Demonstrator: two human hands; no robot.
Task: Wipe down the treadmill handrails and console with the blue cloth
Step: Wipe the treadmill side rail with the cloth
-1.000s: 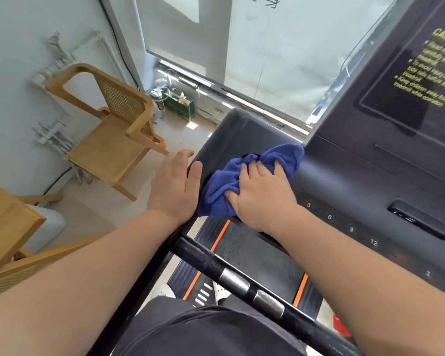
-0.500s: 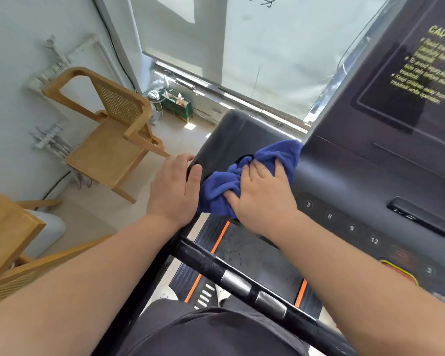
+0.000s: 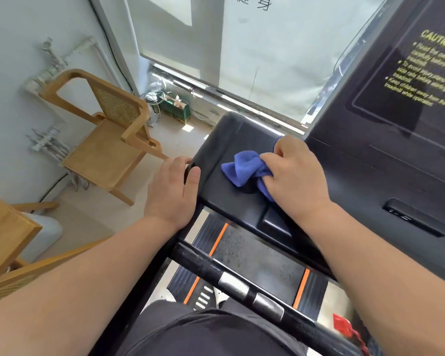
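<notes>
Head view: right grip [image 3: 296, 176] bunches crumpled blue cloth [image 3: 244, 168] on black plastic console [image 3: 224, 147]; left grip [image 3: 170, 191] clasps its edge. Wadded cloth could skip patches.

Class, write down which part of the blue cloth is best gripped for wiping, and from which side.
The bunched middle of the blue cloth, from above on its right, as the right hand pinches it: the folds gather there, leaving the loose left end spread on the console.
</notes>
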